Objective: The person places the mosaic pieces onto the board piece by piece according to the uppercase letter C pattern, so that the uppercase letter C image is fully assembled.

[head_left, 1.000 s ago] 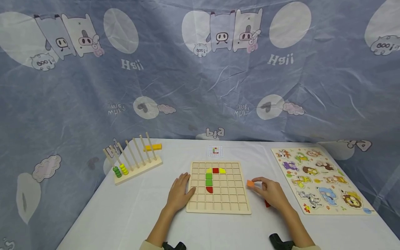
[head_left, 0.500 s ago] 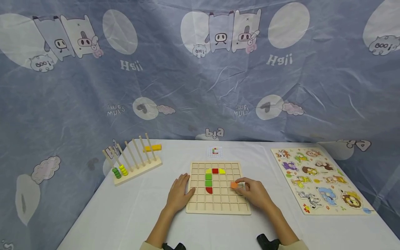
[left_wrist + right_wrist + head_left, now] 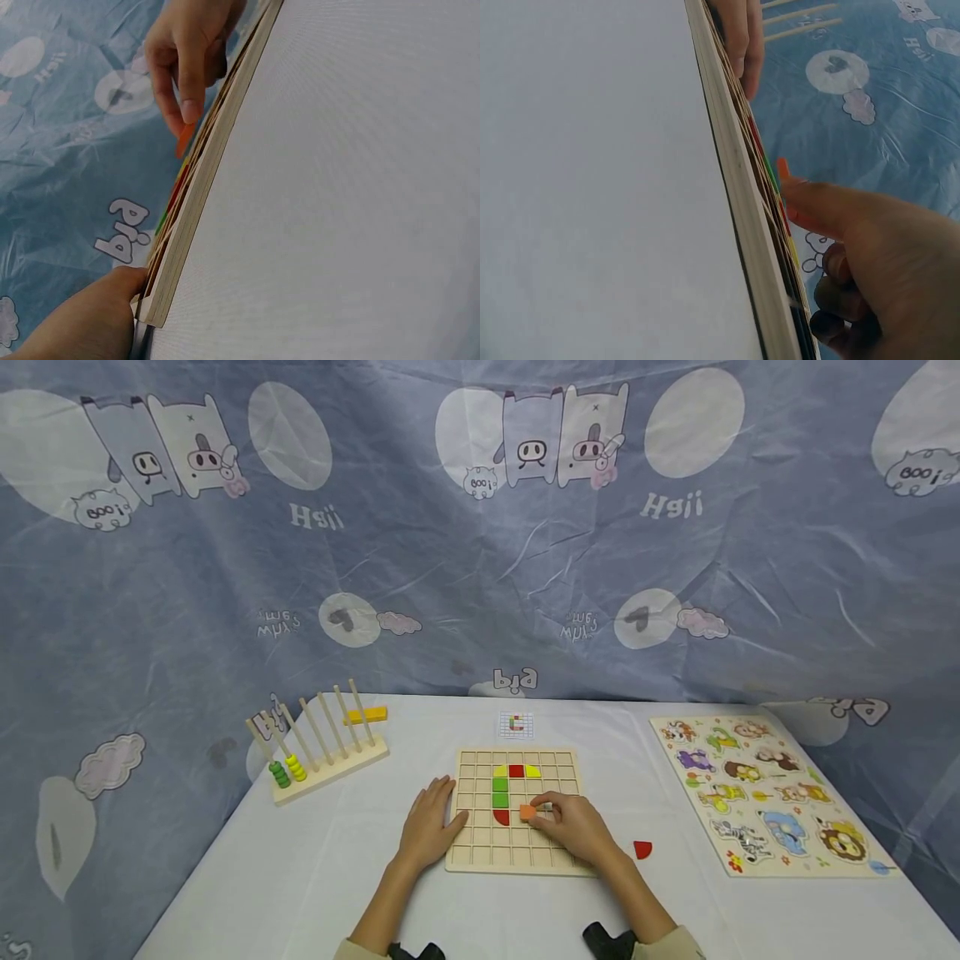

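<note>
In the head view my right hand [image 3: 576, 828] pinches an orange square tile [image 3: 527, 812] between thumb and fingertips, over the wooden grid board [image 3: 480, 856]. Both wrist views show the orange tile [image 3: 184, 140] tilted at the fingertips. My left hand [image 3: 431, 825] rests with extended fingers on the board's left edge. In the grid lie a red square [image 3: 517, 771] between two yellow rounded pieces [image 3: 532, 772], two green squares [image 3: 500, 792] down the left, and a red quarter-round piece [image 3: 501, 817] beneath them. Another red quarter-round piece [image 3: 642, 850] lies on the cloth right of the board.
Behind the board lies a small pattern card [image 3: 516, 725]. A peg stand [image 3: 333, 768] with green and yellow beads stands at left, a yellow bar [image 3: 366, 715] behind it. An animal puzzle board [image 3: 772, 793] occupies the right of the table.
My right hand has carried the orange tile left, from beside the board to over its middle. The loose red piece is now uncovered. My left hand has stayed put.
</note>
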A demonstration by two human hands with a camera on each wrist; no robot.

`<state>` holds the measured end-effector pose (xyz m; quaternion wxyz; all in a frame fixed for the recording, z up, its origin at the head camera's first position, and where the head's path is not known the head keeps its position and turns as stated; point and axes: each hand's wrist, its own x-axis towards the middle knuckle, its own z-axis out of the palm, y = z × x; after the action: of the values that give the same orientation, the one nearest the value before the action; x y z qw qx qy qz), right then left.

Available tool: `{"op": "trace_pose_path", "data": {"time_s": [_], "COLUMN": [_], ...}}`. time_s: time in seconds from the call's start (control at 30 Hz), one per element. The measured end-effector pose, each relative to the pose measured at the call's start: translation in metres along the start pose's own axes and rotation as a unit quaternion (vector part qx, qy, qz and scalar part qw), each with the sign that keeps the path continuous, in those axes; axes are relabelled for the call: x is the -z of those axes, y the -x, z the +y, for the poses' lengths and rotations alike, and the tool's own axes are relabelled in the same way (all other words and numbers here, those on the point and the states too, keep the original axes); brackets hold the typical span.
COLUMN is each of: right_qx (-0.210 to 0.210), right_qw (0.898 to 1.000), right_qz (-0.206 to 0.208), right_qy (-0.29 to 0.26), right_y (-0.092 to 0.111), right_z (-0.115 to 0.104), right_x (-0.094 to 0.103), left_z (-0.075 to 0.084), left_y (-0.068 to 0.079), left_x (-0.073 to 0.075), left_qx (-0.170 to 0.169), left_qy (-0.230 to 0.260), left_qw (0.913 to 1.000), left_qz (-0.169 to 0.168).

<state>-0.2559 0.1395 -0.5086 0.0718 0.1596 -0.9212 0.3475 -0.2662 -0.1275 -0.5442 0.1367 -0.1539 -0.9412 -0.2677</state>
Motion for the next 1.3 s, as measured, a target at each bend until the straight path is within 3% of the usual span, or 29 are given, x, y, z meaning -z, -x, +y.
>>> {"op": "trace_pose_path", "data": {"time_s": [0.87,1.3], "right_qx": [0.031,0.019], "right_qw": [0.999,1.0], "right_qz": [-0.001,0.0], "right_qy": [0.017,-0.005], "right_y": [0.0001,0.0021], "right_z": [-0.0035,-0.0042], "right_x": [-0.0103,-0.0065], "left_z": [-0.0002,-0.0023], "left_y": [0.0005,-0.0008], "left_x": [-0.0006,-0.0023], "left_qx": [-0.005,-0.011], "left_qy": [0.001,-0.002], "left_qw": [1.0,0.9999], "left_qz": [0.008,0.009]}}
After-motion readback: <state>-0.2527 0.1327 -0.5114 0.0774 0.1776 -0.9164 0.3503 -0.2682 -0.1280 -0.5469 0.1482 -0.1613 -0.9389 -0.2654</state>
